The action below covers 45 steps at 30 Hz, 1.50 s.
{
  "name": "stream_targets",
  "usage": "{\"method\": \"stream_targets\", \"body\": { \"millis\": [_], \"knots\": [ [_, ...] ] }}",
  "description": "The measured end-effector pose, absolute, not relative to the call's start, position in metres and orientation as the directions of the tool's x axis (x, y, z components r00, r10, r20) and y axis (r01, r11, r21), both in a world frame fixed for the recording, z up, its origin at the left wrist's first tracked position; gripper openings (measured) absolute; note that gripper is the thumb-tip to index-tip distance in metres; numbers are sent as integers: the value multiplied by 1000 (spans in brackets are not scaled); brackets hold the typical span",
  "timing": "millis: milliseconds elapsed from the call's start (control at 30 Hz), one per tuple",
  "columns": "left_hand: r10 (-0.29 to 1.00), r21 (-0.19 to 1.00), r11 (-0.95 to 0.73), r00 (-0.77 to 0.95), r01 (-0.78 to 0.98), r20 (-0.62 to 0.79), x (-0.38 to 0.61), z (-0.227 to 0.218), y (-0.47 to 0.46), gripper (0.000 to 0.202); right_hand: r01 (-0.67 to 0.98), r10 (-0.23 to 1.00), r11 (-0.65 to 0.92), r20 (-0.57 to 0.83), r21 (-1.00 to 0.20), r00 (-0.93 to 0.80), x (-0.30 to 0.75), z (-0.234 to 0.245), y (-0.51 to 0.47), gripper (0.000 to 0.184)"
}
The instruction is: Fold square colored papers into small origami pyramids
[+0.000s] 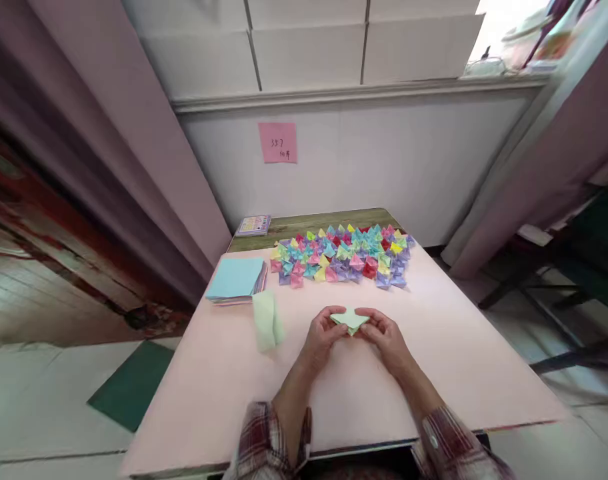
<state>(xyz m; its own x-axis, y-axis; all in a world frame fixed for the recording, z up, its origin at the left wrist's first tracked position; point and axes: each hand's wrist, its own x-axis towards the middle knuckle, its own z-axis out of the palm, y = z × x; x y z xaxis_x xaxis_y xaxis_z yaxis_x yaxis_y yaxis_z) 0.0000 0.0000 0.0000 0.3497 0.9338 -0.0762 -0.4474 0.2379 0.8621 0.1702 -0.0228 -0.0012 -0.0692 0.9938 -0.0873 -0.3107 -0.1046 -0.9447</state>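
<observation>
My left hand (320, 335) and my right hand (385, 335) meet over the middle of the pink table (464, 360). Both pinch a small pale green folded paper piece (350, 319) between their fingertips, one hand on each side of it. A folded pale green paper strip (267, 320) lies flat to the left of my left hand. Behind it sits a stack of square paper sheets (235, 279) with a light blue sheet on top. Beyond my hands, several finished folded paper pieces in many colours (343, 257) lie packed together in rows.
A small printed booklet (254, 225) lies at the table's far left corner. A pink note (278, 142) is stuck on the white wall behind. A green sheet (133, 383) lies on the floor at the left. Dark furniture legs (554, 280) stand at the right.
</observation>
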Motion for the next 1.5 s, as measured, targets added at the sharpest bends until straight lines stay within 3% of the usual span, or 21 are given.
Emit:
{"method": "stream_targets", "body": {
  "millis": [233,567,767,1000,1367,1500],
  "knots": [
    [932,874,244,352,-420,-91,-1,1,1,54,-329,993,-115,-109,-937,-39,167,1,-22,39],
    [968,892,213,210,-398,-138,2,-2,2,29,-333,970,-144,-200,-932,141,152,-4,-17,39],
    [984,946,152,131,-285,-118,4,-4,1,26,-250,964,-80,-139,-965,228,150,-11,-18,34],
    [969,904,196,220,-381,-117,2,-3,1,59,-278,950,-27,-111,-960,293,147,-13,-20,37],
    [929,895,297,319,-334,-189,1,3,1,29,-114,971,82,53,-990,234,147,-10,-26,43],
    [965,861,241,208,-448,-161,4,2,2,24,-95,990,57,44,-994,135,150,-9,-25,41]
  ]
}}
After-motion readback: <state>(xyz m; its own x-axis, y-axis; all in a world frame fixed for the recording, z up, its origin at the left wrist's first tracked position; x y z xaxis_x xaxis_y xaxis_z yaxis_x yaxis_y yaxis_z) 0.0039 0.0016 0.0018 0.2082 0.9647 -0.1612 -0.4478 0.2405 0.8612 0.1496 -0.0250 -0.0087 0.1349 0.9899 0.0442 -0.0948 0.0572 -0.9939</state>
